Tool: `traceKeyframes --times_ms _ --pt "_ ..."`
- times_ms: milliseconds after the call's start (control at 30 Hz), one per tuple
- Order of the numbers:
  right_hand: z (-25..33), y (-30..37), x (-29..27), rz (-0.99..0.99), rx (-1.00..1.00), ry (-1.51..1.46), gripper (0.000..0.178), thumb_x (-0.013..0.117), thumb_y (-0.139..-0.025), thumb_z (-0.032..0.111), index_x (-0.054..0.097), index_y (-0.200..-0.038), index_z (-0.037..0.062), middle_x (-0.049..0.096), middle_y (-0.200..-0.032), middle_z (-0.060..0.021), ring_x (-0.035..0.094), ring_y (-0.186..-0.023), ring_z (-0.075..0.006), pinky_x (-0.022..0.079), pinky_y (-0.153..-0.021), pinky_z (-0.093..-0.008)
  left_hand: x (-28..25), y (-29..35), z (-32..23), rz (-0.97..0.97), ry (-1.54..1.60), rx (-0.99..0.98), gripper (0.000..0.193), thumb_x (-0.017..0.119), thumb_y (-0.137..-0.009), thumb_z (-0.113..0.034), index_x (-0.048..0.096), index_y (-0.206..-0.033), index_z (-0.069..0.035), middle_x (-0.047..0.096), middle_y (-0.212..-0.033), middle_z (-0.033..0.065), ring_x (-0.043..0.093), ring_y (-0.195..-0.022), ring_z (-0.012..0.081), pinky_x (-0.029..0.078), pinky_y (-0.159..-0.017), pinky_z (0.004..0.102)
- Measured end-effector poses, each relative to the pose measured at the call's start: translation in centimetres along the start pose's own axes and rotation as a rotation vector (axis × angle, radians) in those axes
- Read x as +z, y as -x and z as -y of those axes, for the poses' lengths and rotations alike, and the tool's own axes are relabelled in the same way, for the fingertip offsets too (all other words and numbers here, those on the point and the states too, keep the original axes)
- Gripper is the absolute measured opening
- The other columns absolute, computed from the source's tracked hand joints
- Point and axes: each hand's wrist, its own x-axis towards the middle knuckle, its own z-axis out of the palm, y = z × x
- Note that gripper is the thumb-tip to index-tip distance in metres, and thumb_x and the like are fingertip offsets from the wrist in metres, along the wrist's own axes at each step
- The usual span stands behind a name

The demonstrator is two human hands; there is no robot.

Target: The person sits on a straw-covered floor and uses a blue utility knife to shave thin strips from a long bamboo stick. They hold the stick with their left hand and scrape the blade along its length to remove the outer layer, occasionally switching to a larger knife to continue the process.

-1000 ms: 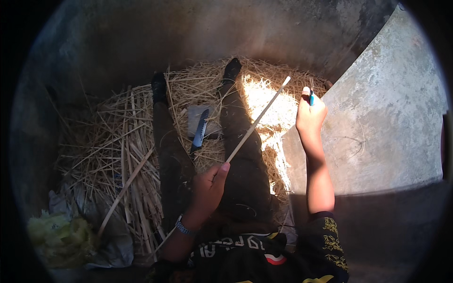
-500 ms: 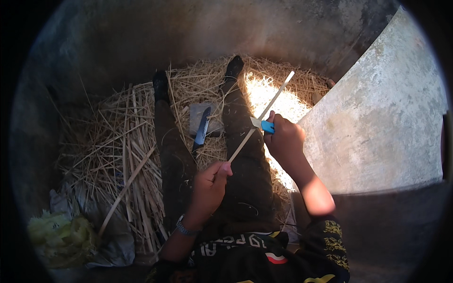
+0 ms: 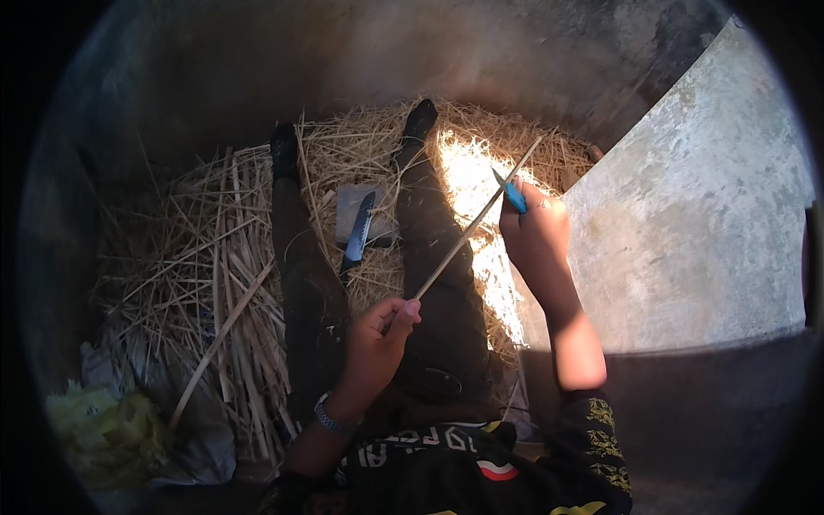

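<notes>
My left hand [image 3: 384, 335] is closed on the near end of a thin pale strip [image 3: 455, 251], which looks like split bamboo. The strip slants up and away to the right over my right leg. In my right hand [image 3: 538, 227] is a small knife with a blue handle [image 3: 515, 197], gripped in closed fingers. Its short blade [image 3: 499, 178] lies against the strip toward the far end. Between my outstretched legs, a larger knife [image 3: 359, 230] with a dark blade rests partly on a grey flat piece [image 3: 347, 206].
Straw and shavings [image 3: 343, 142] cover the floor around my legs. Several long split strips [image 3: 233, 322] are piled at the left. A yellowish plastic bundle [image 3: 107, 433] sits at lower left. A curved concrete wall [image 3: 257, 69] rises ahead, with a pale slab [image 3: 678, 223] at right.
My right hand and the blue-handled knife have moved up and away along the strip, and the blade has turned. My left hand keeps its hold with little movement.
</notes>
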Motion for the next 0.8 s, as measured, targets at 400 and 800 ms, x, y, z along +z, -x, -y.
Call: traceKeyframes --times_ms 400,800 --pt "0.7 0.1 3.9 -0.156 -0.224 0.092 0.032 0.063 -0.097 0.022 0.057 -0.071 0.0043 0.061 -0.059 -0.0141 0.062 -0.053 -0.0372 0.051 -0.056 -0.0512 0.8 0.8 -0.8 -0.246 -0.176 0.187 0.021 0.065 -0.103 -0.018 0.071 -0.101 0.002 0.056 -0.068 -0.0044 0.047 -0.064 0.001 0.037 -0.055 0.0221" --pt "-1.0 -1.4 2.5 0.149 0.489 -1.171 0.039 0.065 -0.1 0.028 0.044 -0.069 0.0164 0.04 -0.055 0.0052 0.036 -0.044 -0.0065 0.028 -0.042 -0.0253 -1.2 -0.2 1.6 -0.181 -0.195 0.097 0.023 0.063 -0.104 -0.022 0.071 -0.107 -0.001 0.062 -0.073 -0.0001 0.051 -0.068 0.0024 0.042 -0.061 0.0223"
